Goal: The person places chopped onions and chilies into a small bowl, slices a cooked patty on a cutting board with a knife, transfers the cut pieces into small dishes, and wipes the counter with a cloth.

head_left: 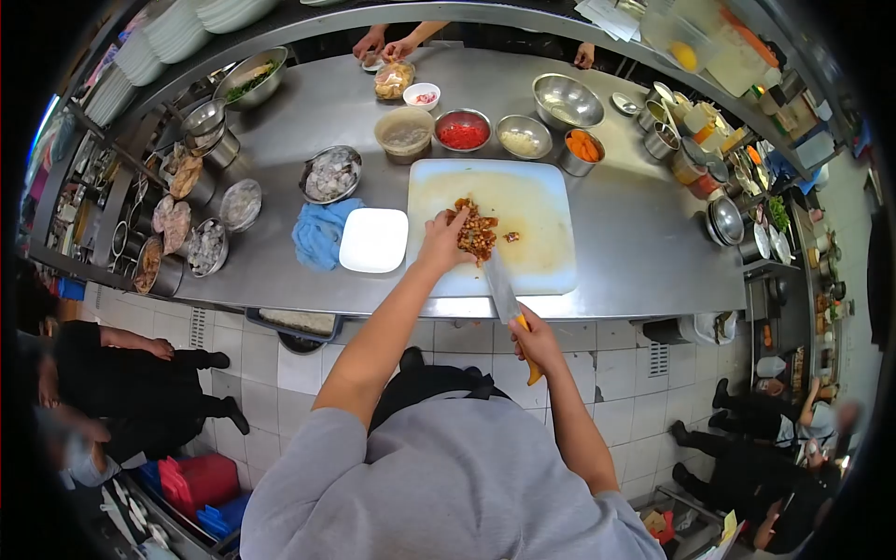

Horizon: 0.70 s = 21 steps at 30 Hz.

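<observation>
My right hand (535, 341) is closed round the yellow handle of a kitchen knife (501, 285). The blade points away from me, its tip at the near side of a pile of chopped reddish-brown food (478, 233). On the pile's left edge rests my left hand (442, 243), thumb and fingers apart and touching the pieces. The pile lies on a white cutting board (541, 196), with a small loose bit (511, 237) to its right. Left of the board are a white square plate (373, 240) and a crumpled blue cloth (322, 233).
Behind the board stand a bowl of red pieces (463, 131), a bowl of pale pieces (525, 138), a container of orange pieces (583, 147) and a cloudy tub (404, 135). A bowl of shrimp-like pieces (331, 175) sits left. Across the counter, another person's hands (387, 45) hold a bag.
</observation>
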{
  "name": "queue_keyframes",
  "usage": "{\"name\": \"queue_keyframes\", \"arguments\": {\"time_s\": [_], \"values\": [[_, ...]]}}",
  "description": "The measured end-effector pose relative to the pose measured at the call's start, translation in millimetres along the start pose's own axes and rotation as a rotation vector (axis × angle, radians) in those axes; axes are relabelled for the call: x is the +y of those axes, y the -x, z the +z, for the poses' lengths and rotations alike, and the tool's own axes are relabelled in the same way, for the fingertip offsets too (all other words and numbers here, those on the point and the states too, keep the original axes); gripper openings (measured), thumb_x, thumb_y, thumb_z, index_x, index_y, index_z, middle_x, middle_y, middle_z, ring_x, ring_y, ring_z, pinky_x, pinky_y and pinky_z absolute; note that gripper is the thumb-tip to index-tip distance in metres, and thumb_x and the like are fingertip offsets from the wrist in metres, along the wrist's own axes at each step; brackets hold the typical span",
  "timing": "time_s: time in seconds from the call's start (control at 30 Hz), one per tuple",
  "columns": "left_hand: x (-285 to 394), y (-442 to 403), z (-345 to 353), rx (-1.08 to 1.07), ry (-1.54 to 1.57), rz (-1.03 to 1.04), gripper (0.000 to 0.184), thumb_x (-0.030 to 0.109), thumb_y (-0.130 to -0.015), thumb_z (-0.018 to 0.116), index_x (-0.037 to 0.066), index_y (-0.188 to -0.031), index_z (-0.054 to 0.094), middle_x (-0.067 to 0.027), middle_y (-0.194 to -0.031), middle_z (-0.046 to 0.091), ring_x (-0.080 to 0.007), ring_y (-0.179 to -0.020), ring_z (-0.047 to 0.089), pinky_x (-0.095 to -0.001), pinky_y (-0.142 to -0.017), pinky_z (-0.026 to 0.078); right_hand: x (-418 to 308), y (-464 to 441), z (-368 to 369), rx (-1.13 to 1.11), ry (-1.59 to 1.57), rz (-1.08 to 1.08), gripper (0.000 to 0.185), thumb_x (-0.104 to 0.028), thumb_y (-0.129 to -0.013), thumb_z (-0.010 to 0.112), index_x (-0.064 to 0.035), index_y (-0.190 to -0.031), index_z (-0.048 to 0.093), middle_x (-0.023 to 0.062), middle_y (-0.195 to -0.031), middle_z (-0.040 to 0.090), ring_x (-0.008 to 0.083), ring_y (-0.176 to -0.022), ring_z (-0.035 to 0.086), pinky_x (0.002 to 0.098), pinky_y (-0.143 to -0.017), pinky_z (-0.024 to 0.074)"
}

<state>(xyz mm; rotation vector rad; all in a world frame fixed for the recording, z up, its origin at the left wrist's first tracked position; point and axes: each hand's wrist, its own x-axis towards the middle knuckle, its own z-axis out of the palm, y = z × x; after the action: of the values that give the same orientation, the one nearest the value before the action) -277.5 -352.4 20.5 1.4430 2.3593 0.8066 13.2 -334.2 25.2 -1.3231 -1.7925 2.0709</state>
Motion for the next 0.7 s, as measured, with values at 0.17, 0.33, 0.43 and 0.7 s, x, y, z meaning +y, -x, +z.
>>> {"name": "queue_keyframes", "arguments": {"time_s": [0.17, 0.33, 0.43, 0.7], "values": [[-5, -9, 2, -0.042, 0.066, 0.027, 0.092, 0.023, -0.056, 0.092, 0.019, -0.139, 0.054, -0.0222, -0.136, 0.046, -0.0425, -0.122, 0.042, -0.0459, -0.107, 0.039, -7, -4, 7, -0.032, -0.010, 0.021, 0.053, -0.024, -0.097, 0.060, -0.0200, -0.147, 0.043, 0.0008, -0.075, 0.053, 0.0082, -0.049, 0.050, 0.0240, -0.043, 0.0436], [-8, -15, 6, -0.010, 0.152, 0.027, 0.080, 0.021, -0.058, 0.090, 0.015, -0.132, 0.059, -0.0219, -0.135, 0.047, -0.0414, -0.123, 0.045, -0.0443, -0.107, 0.039, -9, -3, 4, -0.068, -0.074, 0.022, 0.049, -0.022, -0.098, 0.059, -0.0196, -0.145, 0.046, 0.0008, -0.076, 0.053, 0.0085, -0.050, 0.051, 0.0246, -0.044, 0.0439], [-6, -17, 2, 0.014, 0.203, 0.033, 0.077, 0.018, -0.059, 0.090, 0.011, -0.130, 0.060, -0.0224, -0.135, 0.047, -0.0412, -0.123, 0.046, -0.0438, -0.107, 0.040, -13, 0, 2, -0.068, -0.086, 0.031, 0.051, -0.024, -0.097, 0.060, -0.0213, -0.146, 0.045, 0.0003, -0.075, 0.053, 0.0077, -0.050, 0.050, 0.0233, -0.043, 0.0432], [-5, -17, -12, 0.069, 0.275, 0.030, 0.078, 0.015, -0.061, 0.089, 0.002, -0.131, 0.057, -0.0246, -0.137, 0.045, -0.0407, -0.126, 0.045, -0.0418, -0.107, 0.041, -37, 8, 3, -0.075, -0.085, 0.068, 0.052, -0.023, -0.097, 0.060, -0.0233, -0.147, 0.044, 0.0006, -0.079, 0.054, 0.0082, -0.051, 0.048, 0.0245, -0.045, 0.0432]]}}
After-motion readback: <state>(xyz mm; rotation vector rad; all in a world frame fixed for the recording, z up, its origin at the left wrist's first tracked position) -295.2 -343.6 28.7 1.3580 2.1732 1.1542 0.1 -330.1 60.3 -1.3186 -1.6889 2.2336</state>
